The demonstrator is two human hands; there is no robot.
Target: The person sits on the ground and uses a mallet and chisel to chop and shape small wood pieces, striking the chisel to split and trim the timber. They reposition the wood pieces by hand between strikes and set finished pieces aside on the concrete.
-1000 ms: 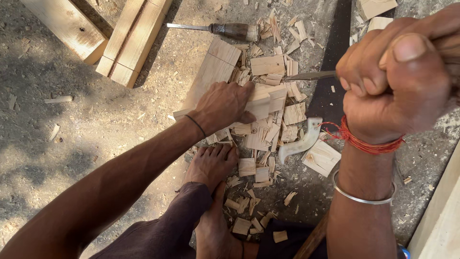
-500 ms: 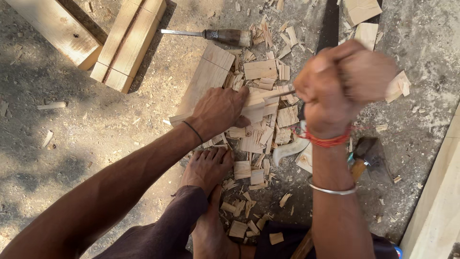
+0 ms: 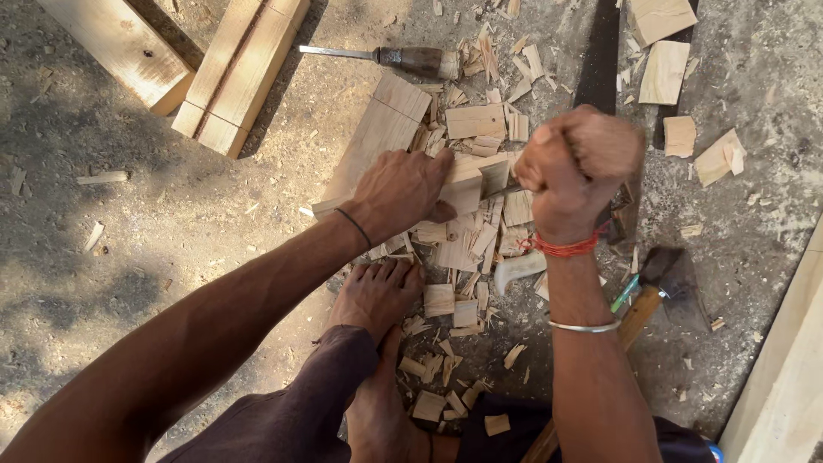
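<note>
Two hands at work over one pale wooden block point(image 3: 386, 137) lying flat on the gritty ground point(image 3: 171, 240). The block sits directly under the left hand point(image 3: 403, 189) and runs away up and to that hand's left; a saw cut shows near its far end. Left hand pressed palm-down on the near end of the block, fingers spread and curled over the edge, a thin dark band on the wrist. Right hand point(image 3: 574, 167) just beside it, closed in a tight fist around a handle that is mostly hidden; a dark blade tip point(image 3: 495, 177) pokes out toward the left hand, possibly a chisel. Red thread and a metal bangle on the right wrist.

Wood chips point(image 3: 467, 249) heaped between and below both hands. A bare foot point(image 3: 373, 296) rests just below the left hand. A wooden-handled chisel point(image 3: 403, 58) lies beyond the block. Past the left hand, up and left, grooved timber lengths point(image 3: 240, 69). Below the right hand, a hammer point(image 3: 651, 287) on the ground.
</note>
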